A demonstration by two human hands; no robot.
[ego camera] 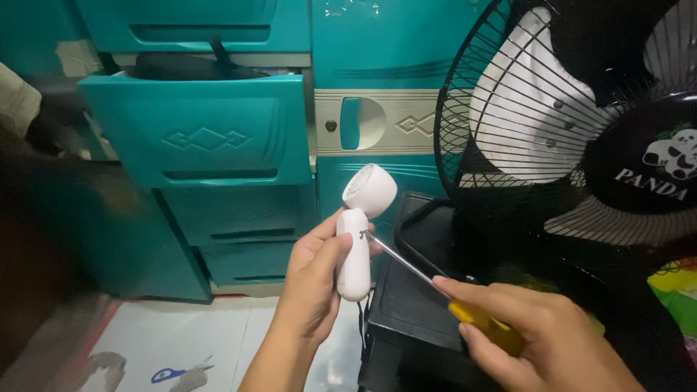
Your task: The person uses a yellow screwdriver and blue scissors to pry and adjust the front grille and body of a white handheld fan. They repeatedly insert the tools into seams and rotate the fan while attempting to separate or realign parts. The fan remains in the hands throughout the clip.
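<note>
Left hand (314, 279) grips small white handheld fan (359, 232) upright at frame centre. Right hand (541, 337), lower right, is closed on yellow-handled screwdriver (435, 279), tip touching the fan's handle. Step looks like prying or unscrewing; next needs steady tip pressure.

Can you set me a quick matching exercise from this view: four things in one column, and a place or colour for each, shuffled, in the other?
Things:
1. small white fan
2. screwdriver
3. big black fan
4. teal drawer

Places or colours:
A. pulled open at the upper left
B. held upright in the left hand
C. yellow handle in the right hand, metal tip against the white handle
D. wire guard filling the upper right

Pairs: 1-B, 2-C, 3-D, 4-A
</note>
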